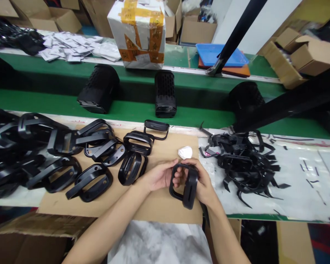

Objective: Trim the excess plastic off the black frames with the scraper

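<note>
Both of my hands hold one black plastic frame (187, 189) over the brown cardboard sheet (165, 205) at the table's front. My left hand (160, 176) grips its left side with the fingers curled into the opening. My right hand (205, 183) wraps round its right side from behind. Several similar black frames (93, 154) lie spread to the left on the cardboard. A heap of black plastic offcuts (242, 161) lies to the right. A small white crumpled object (185, 152) sits just beyond my hands.
A green conveyor belt (71, 102) runs behind the table and carries three black perforated housings (165, 93). Beyond it stand a taped white parcel (139, 33), cardboard boxes (305, 55), a blue tray (220, 55) and loose white packets (71, 46). A black pole (236, 35) slants across.
</note>
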A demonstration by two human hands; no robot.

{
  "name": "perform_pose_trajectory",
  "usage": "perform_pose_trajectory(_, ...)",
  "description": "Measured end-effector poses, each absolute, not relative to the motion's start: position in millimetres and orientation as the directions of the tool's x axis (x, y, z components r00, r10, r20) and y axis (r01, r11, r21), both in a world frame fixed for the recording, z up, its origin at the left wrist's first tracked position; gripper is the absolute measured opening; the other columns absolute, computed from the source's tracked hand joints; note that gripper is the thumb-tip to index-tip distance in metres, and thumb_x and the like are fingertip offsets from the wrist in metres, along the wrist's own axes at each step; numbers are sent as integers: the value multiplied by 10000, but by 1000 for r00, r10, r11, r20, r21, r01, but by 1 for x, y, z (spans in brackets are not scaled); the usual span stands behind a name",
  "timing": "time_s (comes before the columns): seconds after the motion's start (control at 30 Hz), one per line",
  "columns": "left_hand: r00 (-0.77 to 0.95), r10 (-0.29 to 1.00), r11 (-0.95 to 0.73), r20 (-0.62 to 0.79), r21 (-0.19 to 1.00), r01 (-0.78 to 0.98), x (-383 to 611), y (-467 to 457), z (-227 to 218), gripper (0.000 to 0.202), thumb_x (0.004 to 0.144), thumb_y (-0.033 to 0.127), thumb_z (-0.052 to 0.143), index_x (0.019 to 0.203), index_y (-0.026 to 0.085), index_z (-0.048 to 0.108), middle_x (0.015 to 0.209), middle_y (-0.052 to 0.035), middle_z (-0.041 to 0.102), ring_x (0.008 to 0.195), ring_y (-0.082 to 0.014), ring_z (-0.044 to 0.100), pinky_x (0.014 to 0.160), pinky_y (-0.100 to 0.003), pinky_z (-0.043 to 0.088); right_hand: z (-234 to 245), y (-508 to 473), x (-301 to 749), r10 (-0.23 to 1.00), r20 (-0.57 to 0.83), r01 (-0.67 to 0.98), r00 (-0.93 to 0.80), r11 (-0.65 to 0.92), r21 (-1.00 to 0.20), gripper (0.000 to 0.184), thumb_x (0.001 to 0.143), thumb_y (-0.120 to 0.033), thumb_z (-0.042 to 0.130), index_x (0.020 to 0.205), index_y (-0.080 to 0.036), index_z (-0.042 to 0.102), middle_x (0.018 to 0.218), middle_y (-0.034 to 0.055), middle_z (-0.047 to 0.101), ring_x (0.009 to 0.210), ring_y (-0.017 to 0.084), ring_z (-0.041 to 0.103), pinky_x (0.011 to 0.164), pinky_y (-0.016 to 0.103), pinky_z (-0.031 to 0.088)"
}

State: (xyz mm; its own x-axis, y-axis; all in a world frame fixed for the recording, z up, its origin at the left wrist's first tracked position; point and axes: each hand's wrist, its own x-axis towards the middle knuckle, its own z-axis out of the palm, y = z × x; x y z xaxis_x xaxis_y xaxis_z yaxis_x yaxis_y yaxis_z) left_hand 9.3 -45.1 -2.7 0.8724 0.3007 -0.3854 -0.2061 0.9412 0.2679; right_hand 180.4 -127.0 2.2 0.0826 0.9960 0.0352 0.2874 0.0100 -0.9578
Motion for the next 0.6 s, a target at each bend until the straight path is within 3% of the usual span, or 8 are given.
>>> perform_pose_trajectory(0.2, 840, 360, 903, -406, 378, -205, 11, -47, -5, 376, 853, 456, 812, 793, 123, 648, 641, -12, 617, 524, -129, 609, 542, -256, 545, 6, -128, 186, 990, -131, -6, -51, -131, -991, 280, 1019, -432, 552, 1255, -286, 589, 1001, 58, 706, 806, 232, 701, 741, 366, 595)
perform_pose_trajectory(0.37, 818, 406, 867, -407, 455, -203, 10, -48, -6, 484, 812, 546, 825, 685, 137, 600, 494, 44, 520, 367, -72, 452, 426, -208, 418, 4, -130, 189, 999, -25, 134, -24, -22, -991, 273, 1016, -373, 501, 1242, -280, 622, 1099, 61, 672, 996, 257, 663, 899, 379, 535)
perform_pose_trajectory(0.5, 835, 396, 833, -383, 533, -151, 12, -48, 1, 503, 829, 597, 784, 713, 150, 585, 537, 28, 549, 430, -97, 508, 505, -236, 439, 2, -129, 185, 997, -76, 38, 1, -76, -996, 269, 1016, -416, 500, 1200, -268, 629, 992, 50, 700, 866, 245, 684, 795, 365, 548)
perform_pose_trajectory(0.6, 768, 549, 676, -331, 716, -175, 15, -51, 11, 561, 855, 711, 672, 754, 167, 582, 641, -8, 603, 575, -146, 587, 611, -278, 490, 9, -124, 183, 992, -88, 0, 86, -88, -996, 247, 1009, -413, 512, 1161, -265, 638, 898, 31, 708, 760, 231, 677, 712, 353, 543)
